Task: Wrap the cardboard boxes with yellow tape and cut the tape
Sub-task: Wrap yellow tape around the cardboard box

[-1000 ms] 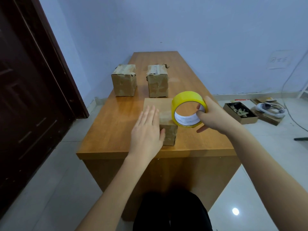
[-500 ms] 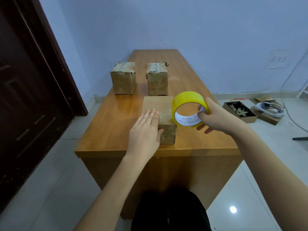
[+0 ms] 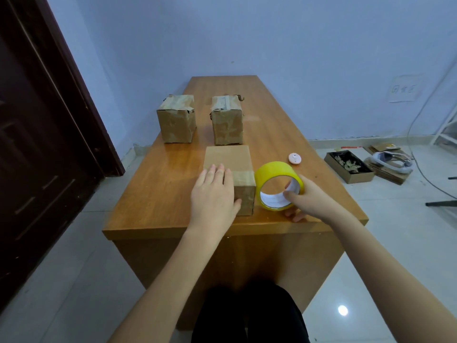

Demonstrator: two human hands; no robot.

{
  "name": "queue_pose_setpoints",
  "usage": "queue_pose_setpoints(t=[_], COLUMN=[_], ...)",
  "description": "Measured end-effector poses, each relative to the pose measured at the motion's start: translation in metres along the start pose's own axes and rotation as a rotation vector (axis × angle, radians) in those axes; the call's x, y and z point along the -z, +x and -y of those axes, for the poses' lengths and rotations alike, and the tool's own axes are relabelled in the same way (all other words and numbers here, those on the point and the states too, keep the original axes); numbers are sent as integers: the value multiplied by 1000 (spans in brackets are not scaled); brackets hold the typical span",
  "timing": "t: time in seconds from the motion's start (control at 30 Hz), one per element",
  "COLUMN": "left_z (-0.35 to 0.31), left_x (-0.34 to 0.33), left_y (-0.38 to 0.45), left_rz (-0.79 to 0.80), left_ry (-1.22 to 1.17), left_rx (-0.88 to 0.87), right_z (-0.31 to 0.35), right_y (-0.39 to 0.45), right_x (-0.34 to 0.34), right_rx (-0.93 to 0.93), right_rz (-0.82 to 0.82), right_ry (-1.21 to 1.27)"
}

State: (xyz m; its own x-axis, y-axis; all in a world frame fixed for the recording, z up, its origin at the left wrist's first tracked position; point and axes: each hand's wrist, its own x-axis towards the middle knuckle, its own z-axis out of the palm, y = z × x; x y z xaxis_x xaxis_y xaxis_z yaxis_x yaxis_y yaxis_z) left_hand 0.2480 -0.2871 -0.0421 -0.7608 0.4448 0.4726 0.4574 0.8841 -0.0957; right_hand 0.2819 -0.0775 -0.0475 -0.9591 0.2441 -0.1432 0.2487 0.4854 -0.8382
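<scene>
Change: the roll has come down from above the box's right corner to the box's right side, low by the tabletop; a small pink disc, hidden behind the roll and hand before, now shows; the left hand has kept flat on the box.
Tabletop [image 3: 158, 194]: long, orange-brown wood, running away from the person toward a blue wall.
Near box [image 3: 228, 162]: plain cardboard, close to the front edge; a band of tape crosses its top near the front right corner and runs down the front face.
Far boxes: left box [image 3: 176, 119] and right box [image 3: 227, 121], side by side farther back, apart from each other and from the near box, both with worn tape.
Left hand [image 3: 214, 196]: flat on the near box's top at its front left, fingers straight and together, thumb against the front face.
Right hand [image 3: 306, 198]: grips the roll, thumb inside the core, fingers curled round the outside.
Roll [image 3: 277, 174]: yellow tape on a white core, on edge, touching the near box's right side.
Disc [image 3: 294, 158]: small, pink, round, on the tabletop beyond the roll.
</scene>
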Motion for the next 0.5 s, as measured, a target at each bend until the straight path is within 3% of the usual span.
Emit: queue_pose_setpoints(t=[0.1, 0.33, 0.5], left_z=[-11, -8, -8], left_x=[-8, -18, -18], left_y=[0, 6, 3], left_rz=[-24, -98, -100], left_ry=[110, -127, -140], left_rx=[-95, -127, -145], right_z=[-4, -7, -5], right_y=[1, 4, 4], right_x=[-2, -8, -10], right_rx=[12, 20, 18], right_rz=[-21, -23, -48], right_ry=[15, 8, 19])
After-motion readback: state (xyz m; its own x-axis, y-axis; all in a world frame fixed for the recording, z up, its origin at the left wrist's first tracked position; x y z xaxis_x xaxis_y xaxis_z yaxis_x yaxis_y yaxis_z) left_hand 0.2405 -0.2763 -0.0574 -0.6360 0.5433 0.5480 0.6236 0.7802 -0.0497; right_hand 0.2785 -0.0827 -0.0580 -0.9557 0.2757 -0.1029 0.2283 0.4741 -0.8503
